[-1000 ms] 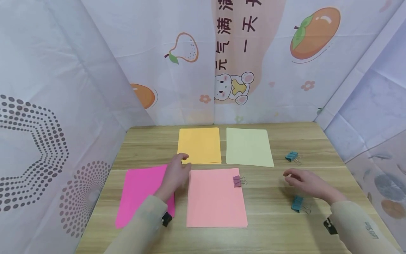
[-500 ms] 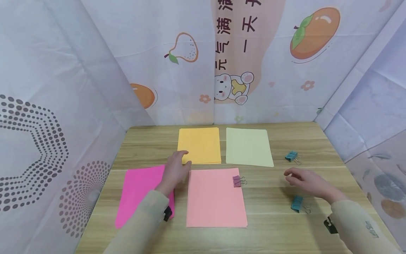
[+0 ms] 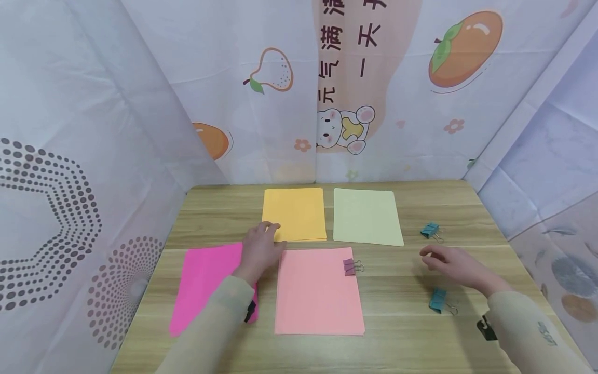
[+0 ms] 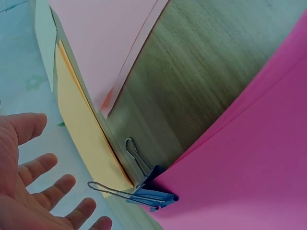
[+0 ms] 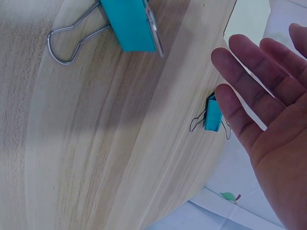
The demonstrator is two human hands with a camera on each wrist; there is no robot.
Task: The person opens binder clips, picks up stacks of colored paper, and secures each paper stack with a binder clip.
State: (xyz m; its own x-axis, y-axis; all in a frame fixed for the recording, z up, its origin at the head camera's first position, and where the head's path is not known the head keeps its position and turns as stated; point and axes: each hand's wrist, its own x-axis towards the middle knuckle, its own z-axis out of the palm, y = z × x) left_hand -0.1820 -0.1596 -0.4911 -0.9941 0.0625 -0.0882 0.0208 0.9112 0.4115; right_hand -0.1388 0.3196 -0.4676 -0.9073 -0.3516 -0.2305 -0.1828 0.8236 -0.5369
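Note:
My left hand [image 3: 259, 253], fingers loosely bent, hovers over the corner of the magenta paper stack [image 3: 205, 283], beside the yellow paper stack [image 3: 295, 214]. In the left wrist view a blue binder clip [image 4: 156, 197] grips that magenta corner, close to the fingertips, with nothing between them. The head view hides this clip behind the hand. Between my hands lies the salmon-pink paper stack [image 3: 320, 293], a purple binder clip [image 3: 349, 267] on its right edge. My right hand [image 3: 455, 266] is relaxed and holds nothing, between a far teal binder clip [image 3: 430, 230] and a nearer one [image 3: 438, 300].
Pale green paper [image 3: 367, 216] lies at the back, right of the yellow stack. The wooden table [image 3: 397, 317] is bounded by a printed curtain [image 3: 261, 130] behind and by cloth at both sides.
My left hand moves slightly, first left and then back to the right, staying near the magenta corner. My right hand stays almost still. The papers and clips have not moved.

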